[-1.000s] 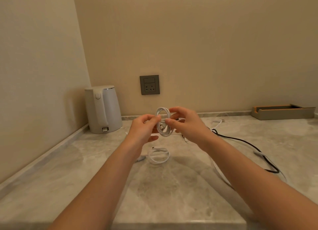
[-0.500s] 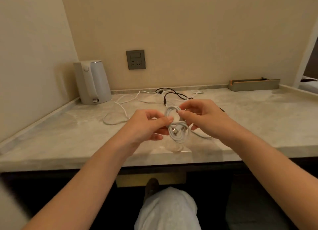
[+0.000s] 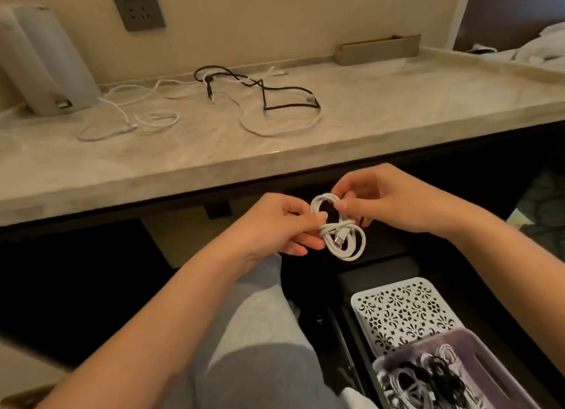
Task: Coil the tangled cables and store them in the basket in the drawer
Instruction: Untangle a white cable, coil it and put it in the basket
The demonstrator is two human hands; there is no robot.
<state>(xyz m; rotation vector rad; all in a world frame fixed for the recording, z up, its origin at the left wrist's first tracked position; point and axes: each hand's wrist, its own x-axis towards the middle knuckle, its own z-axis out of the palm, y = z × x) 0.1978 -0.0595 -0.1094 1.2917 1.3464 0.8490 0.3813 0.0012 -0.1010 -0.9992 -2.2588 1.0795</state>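
Observation:
A coiled white cable point(image 3: 340, 228), wrapped at its middle with its plug end showing, hangs between both hands in front of the counter edge. My left hand point(image 3: 276, 225) pinches its left side and my right hand point(image 3: 382, 199) pinches its top. Below at the lower right, the open dark drawer point(image 3: 351, 286) holds a purple basket point(image 3: 486, 375) with several coiled black and white cables, and a white patterned basket point(image 3: 403, 310) behind it. On the counter lie a tangled black cable point(image 3: 266, 89) and loose white cables point(image 3: 128, 121).
A white kettle point(image 3: 42, 59) stands at the counter's point(image 3: 397, 102) back left, a wall socket point(image 3: 136, 4) above it. A low tray point(image 3: 377, 49) sits against the back wall at right. My grey-trousered leg point(image 3: 260, 347) is beside the drawer.
The view has tipped down and back from the counter. Both hands have carried the coiled white cable off the counter to above the open drawer, which has come into view.

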